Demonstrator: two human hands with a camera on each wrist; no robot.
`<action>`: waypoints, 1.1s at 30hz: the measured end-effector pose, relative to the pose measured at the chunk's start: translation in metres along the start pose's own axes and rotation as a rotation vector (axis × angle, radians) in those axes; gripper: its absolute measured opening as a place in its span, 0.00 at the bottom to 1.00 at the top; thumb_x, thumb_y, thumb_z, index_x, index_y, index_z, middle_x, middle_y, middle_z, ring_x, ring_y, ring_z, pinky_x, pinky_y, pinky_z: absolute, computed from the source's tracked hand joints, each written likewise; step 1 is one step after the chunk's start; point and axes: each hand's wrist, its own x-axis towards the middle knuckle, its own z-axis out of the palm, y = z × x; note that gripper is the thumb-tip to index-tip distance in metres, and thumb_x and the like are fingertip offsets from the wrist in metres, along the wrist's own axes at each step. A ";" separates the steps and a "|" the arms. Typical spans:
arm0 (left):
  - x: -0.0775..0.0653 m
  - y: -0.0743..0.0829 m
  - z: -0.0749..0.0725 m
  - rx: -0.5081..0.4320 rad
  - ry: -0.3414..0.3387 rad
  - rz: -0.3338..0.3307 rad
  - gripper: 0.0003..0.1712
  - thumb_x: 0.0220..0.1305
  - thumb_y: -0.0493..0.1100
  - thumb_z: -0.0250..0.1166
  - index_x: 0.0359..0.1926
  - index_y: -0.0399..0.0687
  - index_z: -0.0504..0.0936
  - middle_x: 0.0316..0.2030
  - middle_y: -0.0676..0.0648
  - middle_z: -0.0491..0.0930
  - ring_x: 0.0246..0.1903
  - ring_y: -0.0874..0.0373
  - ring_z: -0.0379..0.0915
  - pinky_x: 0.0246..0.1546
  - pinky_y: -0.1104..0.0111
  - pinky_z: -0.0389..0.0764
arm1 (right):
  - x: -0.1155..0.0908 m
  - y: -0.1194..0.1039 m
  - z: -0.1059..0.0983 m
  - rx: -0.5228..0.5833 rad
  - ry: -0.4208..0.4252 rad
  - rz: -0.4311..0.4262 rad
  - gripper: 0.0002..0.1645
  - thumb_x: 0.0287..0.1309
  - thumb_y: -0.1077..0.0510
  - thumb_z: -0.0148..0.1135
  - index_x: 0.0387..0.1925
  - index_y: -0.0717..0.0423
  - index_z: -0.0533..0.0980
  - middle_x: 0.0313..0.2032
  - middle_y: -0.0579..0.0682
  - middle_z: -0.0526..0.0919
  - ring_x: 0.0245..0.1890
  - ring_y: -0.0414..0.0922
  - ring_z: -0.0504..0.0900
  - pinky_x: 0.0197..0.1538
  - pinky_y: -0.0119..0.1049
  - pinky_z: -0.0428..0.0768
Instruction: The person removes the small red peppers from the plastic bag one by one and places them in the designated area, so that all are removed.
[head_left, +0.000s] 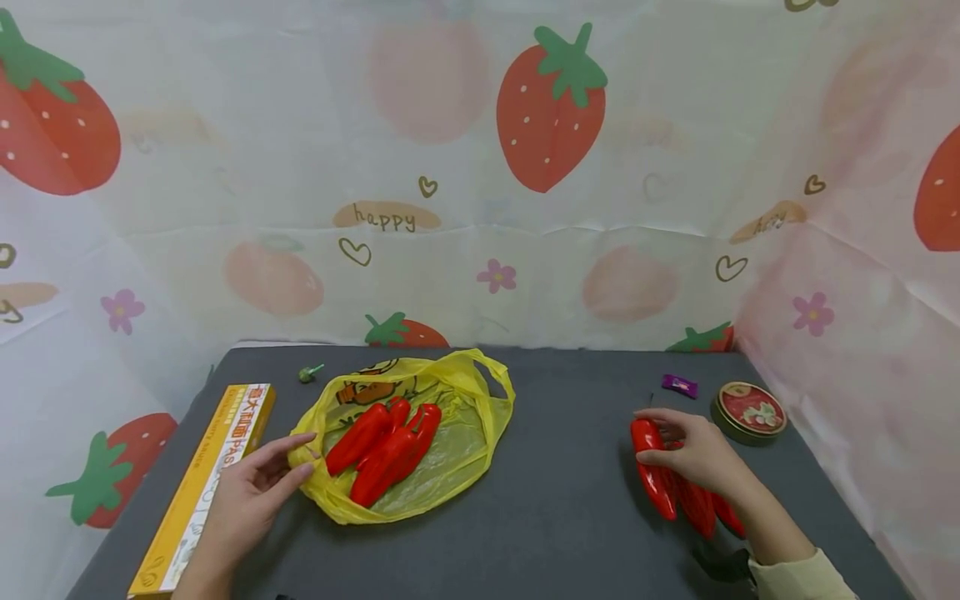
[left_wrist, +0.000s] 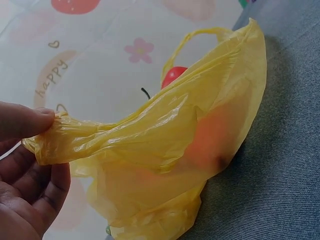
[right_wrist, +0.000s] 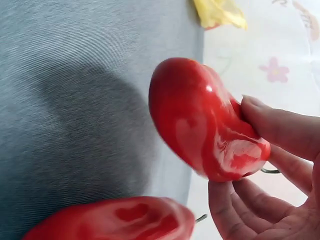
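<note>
A yellow plastic bag (head_left: 465,475) lies with its mouth wide, and several red peppers (head_left: 386,467) rest inside it. My left hand (head_left: 251,500) pinches the bag's left rim between thumb and fingers; in the left wrist view the gathered plastic (left_wrist: 65,137) stretches away from the fingertips. Over on the right, my right hand (head_left: 697,450) grips a glossy red pepper (head_left: 654,479) by its stem end. The right wrist view has this pepper (right_wrist: 195,120) raised, with its shadow on the grey cloth. More red peppers (head_left: 696,507) lie under the right hand, partly hidden by it.
A yellow and white pasta box (head_left: 202,492) lies along the table's left side. Behind it is a small green item with a stem (head_left: 307,374). A purple wrapped sweet (head_left: 680,385) and a round tin (head_left: 750,410) sit at the back right. Strawberry-print cloth surrounds the grey table (head_left: 555,500).
</note>
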 end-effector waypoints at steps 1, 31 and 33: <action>0.000 0.000 0.000 0.001 0.001 -0.002 0.20 0.67 0.41 0.68 0.59 0.41 0.82 0.50 0.54 0.85 0.39 0.68 0.80 0.40 0.77 0.83 | -0.001 0.002 0.001 -0.003 0.002 0.006 0.35 0.55 0.48 0.76 0.64 0.51 0.76 0.55 0.61 0.83 0.54 0.59 0.82 0.47 0.52 0.84; 0.000 0.000 0.002 0.008 0.004 -0.028 0.21 0.68 0.41 0.68 0.60 0.41 0.81 0.49 0.62 0.84 0.37 0.66 0.79 0.39 0.77 0.83 | -0.013 0.024 0.015 -0.172 0.004 -0.003 0.33 0.50 0.51 0.79 0.60 0.50 0.80 0.54 0.59 0.78 0.41 0.50 0.74 0.40 0.46 0.77; 0.000 0.001 0.002 0.007 0.004 -0.025 0.21 0.68 0.41 0.68 0.60 0.41 0.81 0.48 0.62 0.84 0.37 0.67 0.79 0.39 0.77 0.83 | -0.013 0.024 0.016 -0.179 0.003 -0.003 0.33 0.50 0.51 0.79 0.59 0.50 0.80 0.55 0.60 0.78 0.44 0.53 0.76 0.43 0.51 0.80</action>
